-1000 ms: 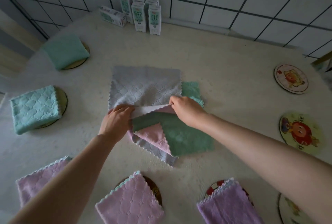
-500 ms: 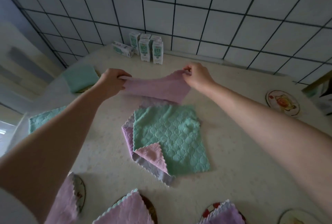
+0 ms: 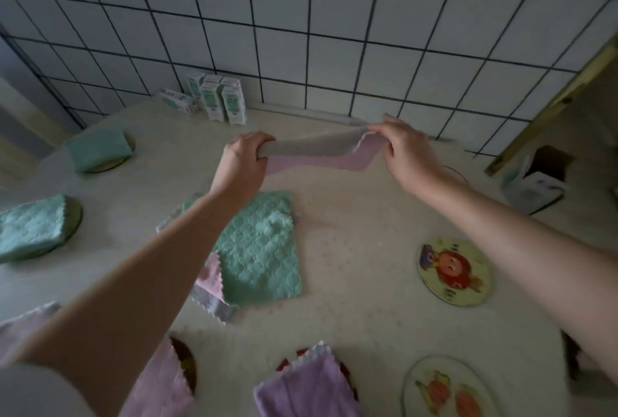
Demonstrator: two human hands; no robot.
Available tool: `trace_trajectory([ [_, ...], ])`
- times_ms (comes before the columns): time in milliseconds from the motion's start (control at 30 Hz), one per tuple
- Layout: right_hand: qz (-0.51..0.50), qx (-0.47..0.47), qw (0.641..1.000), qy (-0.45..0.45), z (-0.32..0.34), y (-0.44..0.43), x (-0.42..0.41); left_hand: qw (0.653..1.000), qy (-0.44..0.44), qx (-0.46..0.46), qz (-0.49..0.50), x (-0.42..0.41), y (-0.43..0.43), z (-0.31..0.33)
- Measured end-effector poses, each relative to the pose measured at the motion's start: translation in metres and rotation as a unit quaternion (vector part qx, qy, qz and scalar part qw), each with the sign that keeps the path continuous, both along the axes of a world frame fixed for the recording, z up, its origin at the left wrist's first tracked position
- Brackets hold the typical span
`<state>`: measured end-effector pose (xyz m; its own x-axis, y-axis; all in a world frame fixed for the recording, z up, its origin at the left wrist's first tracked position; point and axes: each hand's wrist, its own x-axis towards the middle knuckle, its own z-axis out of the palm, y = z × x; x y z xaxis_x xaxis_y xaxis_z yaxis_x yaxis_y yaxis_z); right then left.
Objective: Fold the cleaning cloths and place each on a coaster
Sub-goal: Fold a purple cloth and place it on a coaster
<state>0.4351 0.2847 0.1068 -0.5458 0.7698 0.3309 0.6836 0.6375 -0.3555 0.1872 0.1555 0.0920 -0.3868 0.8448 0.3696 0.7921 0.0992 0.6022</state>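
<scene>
Both arms are stretched out forward over the counter [image 3: 351, 299], forearms bare. A pink cloth [image 3: 314, 159] is held up in the air between the hands and pulled fairly taut, with its grey side turned up along the top edge. One end is gripped by the left hand [image 3: 242, 162], fingers curled over it. The other end is pinched by the right hand [image 3: 406, 152] between thumb and fingertips. So the cloth is off the counter, out past the loose pile.

The counter is pale and speckled, and it's backed by a white tiled wall [image 3: 334, 31] with dark grout. Light is pretty dim. A white box [image 3: 535, 192] is seen at the far right edge.

Counts:
- One green cloth [image 3: 261, 259] is laid flat in the middle, with a pink corner [image 3: 209, 277] and a grey cloth [image 3: 214, 304] poking out from under it.
- Two folded green cloths [image 3: 97, 149] [image 3: 31, 232] are parked on coasters at the left.
- Three folded pink ones [image 3: 157, 383] [image 3: 307, 386] [image 3: 23, 323] are seen along the near edge, and coasters can be made out under only two of them.
- Two bare coasters [image 3: 453, 271] [image 3: 444, 390] are seen at the right.
- Small cartons [image 3: 217, 98] are bunched by the wall, one on its side. The upright ones can't be counted for sure.
</scene>
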Motion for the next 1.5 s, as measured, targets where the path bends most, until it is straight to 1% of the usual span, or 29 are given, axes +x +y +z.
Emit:
trace_trajectory([
  [100,0.012,0.005,0.998,-0.055,-0.02,-0.014,0.07,1.0,-0.004,-0.025,-0.019,0.067,-0.016,-0.023],
  [200,0.029,-0.003,0.996,-0.081,-0.05,-0.035,0.137,0.997,-0.008,-0.062,-0.037,0.125,-0.038,-0.058],
  [333,0.067,-0.055,0.992,-0.097,-0.09,-0.07,0.208,0.995,-0.033,-0.096,-0.021,0.192,-0.076,-0.109],
  [467,0.1,-0.099,0.982,-0.123,-0.127,-0.108,0.264,0.987,-0.04,-0.137,-0.071,0.242,-0.121,-0.147],
  [600,0.11,-0.128,0.975,-0.146,-0.159,-0.143,0.302,0.973,-0.048,-0.204,-0.093,0.265,-0.157,-0.162],
  [733,0.122,-0.152,0.97,-0.144,-0.18,-0.17,0.323,0.964,-0.05,-0.25,-0.08,0.271,-0.183,-0.174],
  [833,0.126,-0.156,0.968,-0.151,-0.189,-0.178,0.335,0.964,-0.05,-0.251,-0.071,0.271,-0.196,-0.181],
  [900,0.123,-0.143,0.972,-0.139,-0.191,-0.178,0.338,0.964,-0.051,-0.251,-0.079,0.272,-0.199,-0.181],
  [1000,0.056,-0.174,0.978,-0.096,-0.183,-0.169,0.334,0.963,-0.071,-0.247,-0.08,0.266,-0.195,-0.178],
  [1133,-0.054,-0.236,0.97,-0.008,-0.172,-0.143,0.316,0.949,-0.145,-0.278,-0.029,0.249,-0.181,-0.173],
  [1167,-0.084,-0.27,0.959,0.029,-0.168,-0.136,0.309,0.948,-0.168,-0.269,-0.011,0.245,-0.175,-0.173],
  [1233,-0.141,-0.343,0.924,0.097,-0.165,-0.119,0.295,0.939,-0.216,-0.265,0.035,0.236,-0.159,-0.172],
  [1300,-0.179,-0.381,0.895,0.146,-0.165,-0.1,0.28,0.92,-0.269,-0.274,0.083,0.224,-0.142,-0.175],
  [1367,-0.204,-0.401,0.876,0.175,-0.168,-0.081,0.265,0.895,-0.327,-0.278,0.121,0.214,-0.125,-0.176],
  [1400,-0.214,-0.409,0.868,0.183,-0.17,-0.071,0.257,0.877,-0.375,-0.267,0.136,0.209,-0.118,-0.177],
  [1467,-0.224,-0.417,0.86,0.191,-0.176,-0.054,0.242,0.828,-0.479,-0.238,0.169,0.203,-0.103,-0.177],
  [1500,-0.226,-0.42,0.857,0.194,-0.179,-0.046,0.235,0.807,-0.513,-0.23,0.182,0.2,-0.097,-0.179],
])
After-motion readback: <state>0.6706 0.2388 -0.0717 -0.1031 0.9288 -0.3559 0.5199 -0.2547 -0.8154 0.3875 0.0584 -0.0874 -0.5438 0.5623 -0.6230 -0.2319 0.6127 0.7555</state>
